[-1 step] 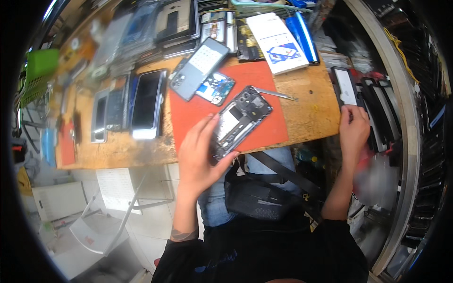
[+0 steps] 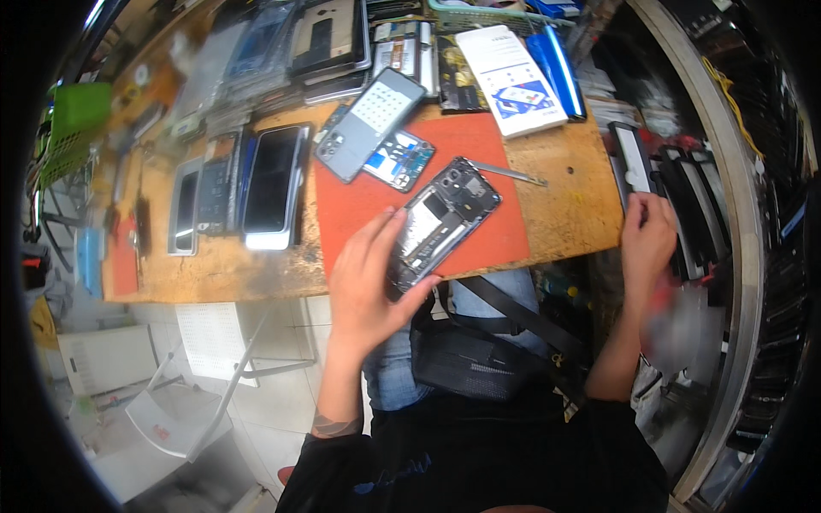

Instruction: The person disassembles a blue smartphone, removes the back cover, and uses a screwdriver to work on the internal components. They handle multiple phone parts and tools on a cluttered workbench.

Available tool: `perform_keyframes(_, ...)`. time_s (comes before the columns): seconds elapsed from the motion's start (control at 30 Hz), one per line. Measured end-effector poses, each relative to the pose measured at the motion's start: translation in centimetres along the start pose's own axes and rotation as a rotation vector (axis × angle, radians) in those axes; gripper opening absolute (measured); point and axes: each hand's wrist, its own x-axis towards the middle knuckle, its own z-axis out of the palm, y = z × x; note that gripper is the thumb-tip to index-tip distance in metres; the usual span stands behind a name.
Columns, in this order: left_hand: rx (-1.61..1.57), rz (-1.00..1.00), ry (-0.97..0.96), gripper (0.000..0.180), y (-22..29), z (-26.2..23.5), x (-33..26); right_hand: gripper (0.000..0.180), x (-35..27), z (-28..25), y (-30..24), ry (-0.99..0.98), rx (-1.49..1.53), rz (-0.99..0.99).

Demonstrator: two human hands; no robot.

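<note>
An opened smartphone (image 2: 445, 214), its back cover off and inner parts bare, lies slanted on the orange mat (image 2: 346, 222). My left hand (image 2: 368, 278) grips its near left end, thumb on one edge and fingers along the other. Off the table's right edge, my right hand (image 2: 650, 235) is closed at the near end of a narrow black-and-white box (image 2: 633, 158); its fingertips are partly hidden. A grey phone back cover (image 2: 363, 128) rests across another opened phone (image 2: 400, 161) on the mat. A thin metal tool (image 2: 511, 173) lies beyond the phone in my left hand.
Two phones, one dark-screened (image 2: 275, 184) and one silver-edged (image 2: 184, 209), lie at the left. A white box (image 2: 513, 81) and a blue shiny pack (image 2: 556, 73) stand at the back. Dark narrow items (image 2: 697, 201) line the right side. A folding chair (image 2: 180, 419) stands lower left.
The whole view has shifted slightly. The narrow box by my right hand shows less of its white face. My left hand keeps its hold on the phone.
</note>
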Motion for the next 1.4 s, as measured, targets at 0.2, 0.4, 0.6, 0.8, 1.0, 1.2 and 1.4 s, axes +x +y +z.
perform_keyframes(0.2,0.014,0.029,0.065,0.063,-0.3,0.7,-0.4,0.008,-0.8,-3.0,-4.2,0.18,0.095,-0.057)
perform_keyframes(0.4,-0.148,-0.052,0.027,0.072,-0.2,-0.3,-0.6,0.009,0.0,-4.5,-12.1,0.11,0.368,-0.391)
perform_keyframes(0.6,-1.272,-0.534,0.204,0.104,-2.1,-5.0,-2.7,0.015,0.8,-3.5,-20.9,-0.2,0.72,-0.904)
perform_keyframes(0.8,-1.088,-0.809,0.514,0.059,-3.6,-7.8,-5.6,0.03,3.4,0.3,-26.3,-0.386,0.908,-1.026)
perform_keyframes(1.0,-1.054,-0.83,0.613,0.043,-3.6,-7.4,-6.8,0.066,9.9,7.1,-28.0,-0.358,0.302,-0.651)
perform_keyframes(1.2,-1.026,-0.771,0.669,0.044,-3.6,-6.5,-6.0,0.067,12.1,8.9,-27.8,-0.613,0.359,-0.452)
perform_keyframes(1.4,-1.015,-0.758,0.642,0.048,-4.5,-6.3,-6.6,0.04,14.8,10.6,-26.8,-0.697,0.589,-0.404)
